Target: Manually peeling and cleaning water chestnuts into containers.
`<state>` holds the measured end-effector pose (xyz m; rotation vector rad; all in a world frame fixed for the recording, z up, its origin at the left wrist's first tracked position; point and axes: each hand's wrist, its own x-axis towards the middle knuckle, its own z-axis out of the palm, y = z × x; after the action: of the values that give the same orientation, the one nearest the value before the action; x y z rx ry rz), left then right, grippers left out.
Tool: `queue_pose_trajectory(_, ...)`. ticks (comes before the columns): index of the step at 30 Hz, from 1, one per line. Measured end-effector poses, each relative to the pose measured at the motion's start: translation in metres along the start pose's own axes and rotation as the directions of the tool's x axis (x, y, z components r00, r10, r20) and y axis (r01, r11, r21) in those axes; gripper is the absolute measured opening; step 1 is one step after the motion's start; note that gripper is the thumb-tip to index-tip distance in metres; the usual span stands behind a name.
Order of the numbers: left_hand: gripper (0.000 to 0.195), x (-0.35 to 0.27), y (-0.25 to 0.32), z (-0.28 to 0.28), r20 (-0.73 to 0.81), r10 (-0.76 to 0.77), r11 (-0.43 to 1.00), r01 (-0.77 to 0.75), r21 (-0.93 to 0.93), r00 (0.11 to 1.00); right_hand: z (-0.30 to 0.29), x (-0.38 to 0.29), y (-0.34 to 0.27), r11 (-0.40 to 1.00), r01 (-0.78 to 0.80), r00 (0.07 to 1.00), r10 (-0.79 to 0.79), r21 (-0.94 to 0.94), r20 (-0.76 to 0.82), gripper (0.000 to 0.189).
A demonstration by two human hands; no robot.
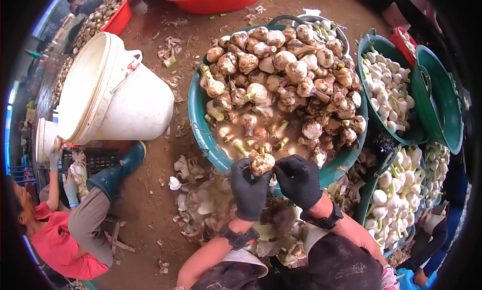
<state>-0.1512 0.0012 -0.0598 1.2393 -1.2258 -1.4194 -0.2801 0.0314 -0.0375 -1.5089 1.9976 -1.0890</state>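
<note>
My left hand (246, 188), in a black glove, grips a muddy garlic bulb (263, 164) between thumb and fingers at the near rim of a large green plastic tub (196, 114). Beside it, my right hand (301, 180), also black-gloved, has its thumb and fingertips pinched together close to the bulb's right side; whether something small is between them is hidden. Soil-stained garlic bulbs (284, 60) are heaped in the tub, and others lie in its brown, murky water (263, 133). Peeled garlic skins (211, 199) are piled under my hands.
A large white plastic bucket (139, 94) lies tilted at the left, near a seated co-worker (64, 241) in a red shirt and rubber boots. Green tubs (412, 139) of clean white garlic bulbs (388, 86) stand at the right. A red basin (222, 1) stands at the top.
</note>
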Motion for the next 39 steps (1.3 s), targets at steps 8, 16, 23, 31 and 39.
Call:
queue_pose_trajectory(8,0.048,0.001,0.001,-0.016,0.125,-0.029,0.998,0.035,-0.047,0.992,-0.011,0.006,-0.003,0.887,-0.362,0.928,0.312,0.287,0.205,0.014)
queue_pose_trajectory(16,0.046,0.005,0.003,-0.037,0.412,-0.147,0.86,0.323,-0.396,0.899,-0.027,0.01,0.03,0.603,-0.634,0.762,0.594,0.483,0.258,0.014)
queue_pose_trajectory(23,0.054,0.003,0.012,-0.038,0.562,-0.202,0.632,0.545,-0.551,0.802,-0.038,0.004,0.027,0.972,-0.162,0.987,0.155,0.168,0.051,0.023)
queue_pose_trajectory(31,0.061,0.005,0.006,-0.034,0.514,-0.256,0.783,0.488,-0.386,0.819,-0.036,0.005,0.004,0.944,-0.125,0.948,0.023,0.305,0.317,0.037)
queue_pose_trajectory(39,0.061,0.003,0.007,-0.033,0.49,-0.264,0.938,0.339,-0.07,0.831,-0.028,-0.002,0.013,0.962,-0.093,0.968,0.026,0.258,0.249,0.024)
